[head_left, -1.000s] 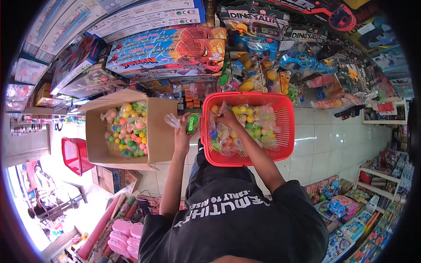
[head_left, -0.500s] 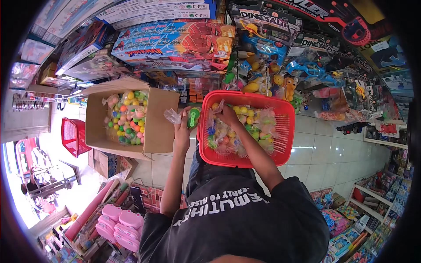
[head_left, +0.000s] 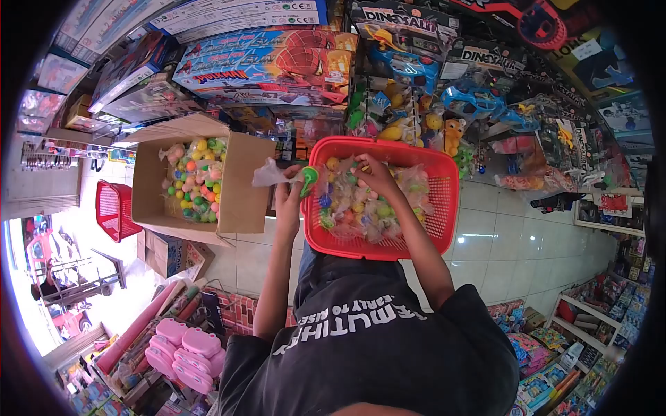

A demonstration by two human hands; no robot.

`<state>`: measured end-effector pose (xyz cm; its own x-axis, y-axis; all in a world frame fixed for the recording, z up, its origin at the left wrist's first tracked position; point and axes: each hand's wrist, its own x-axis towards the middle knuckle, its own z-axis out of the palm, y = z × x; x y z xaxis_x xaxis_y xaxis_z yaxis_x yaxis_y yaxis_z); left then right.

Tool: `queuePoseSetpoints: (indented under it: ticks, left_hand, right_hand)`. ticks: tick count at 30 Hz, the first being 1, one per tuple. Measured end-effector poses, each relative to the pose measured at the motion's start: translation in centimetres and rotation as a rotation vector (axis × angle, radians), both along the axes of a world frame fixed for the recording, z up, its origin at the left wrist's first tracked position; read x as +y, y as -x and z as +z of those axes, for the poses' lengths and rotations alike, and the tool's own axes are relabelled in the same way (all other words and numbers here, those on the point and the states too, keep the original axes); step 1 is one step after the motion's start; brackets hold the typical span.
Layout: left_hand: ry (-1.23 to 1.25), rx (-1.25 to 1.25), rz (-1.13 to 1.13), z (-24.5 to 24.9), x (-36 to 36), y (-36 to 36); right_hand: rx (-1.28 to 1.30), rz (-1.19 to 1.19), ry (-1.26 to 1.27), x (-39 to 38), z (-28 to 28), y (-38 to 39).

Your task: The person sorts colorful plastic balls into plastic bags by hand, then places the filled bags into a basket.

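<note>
My left hand (head_left: 286,197) is closed beside the red basket's left rim. It holds a small green gadget (head_left: 309,182) with a rounded body, whose exact kind I cannot make out, and a clear plastic bag (head_left: 267,173) sticks out to the left of the fingers. My right hand (head_left: 377,177) reaches over the red plastic basket (head_left: 447,229), fingers bent and pinched at the bagged balls; what sits between the fingertips is too small to name. Clear bags of colourful small balls (head_left: 361,208) fill the basket, which rests against my lap.
Left of the basket stands an open cardboard box (head_left: 246,184) with more colourful balls (head_left: 198,184) in it. Another red basket (head_left: 114,211) is on the floor farther left. Boxed toys (head_left: 267,66) and packaged dinosaur toys (head_left: 406,66) line the shelf ahead. Pink cases (head_left: 184,353) lie at lower left.
My right hand has shifted slightly right within the basket. My left hand has turned the green gadget, so its flat face shows less. The plastic bag beside it has spread out.
</note>
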<state>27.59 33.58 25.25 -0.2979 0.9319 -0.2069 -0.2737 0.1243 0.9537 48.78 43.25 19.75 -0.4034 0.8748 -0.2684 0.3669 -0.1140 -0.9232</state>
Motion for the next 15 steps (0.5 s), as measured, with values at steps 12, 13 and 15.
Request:
queuePoseSetpoints:
  ticks: [12, 13, 15]
  left_hand:
    - [0.031, 0.174, -0.368, -1.3, -0.4, -5.3]
    - [0.043, 0.198, -0.407, -2.1, -0.5, -5.4]
    - [0.056, 0.220, -0.445, -3.3, -0.8, -5.5]
  right_hand:
    - [0.112, 0.337, 0.003, -4.5, 3.8, -3.0]
    - [0.057, 0.373, -0.001, -4.6, 3.5, -3.2]
    - [0.051, 0.402, -0.001, -4.9, 2.4, -3.6]
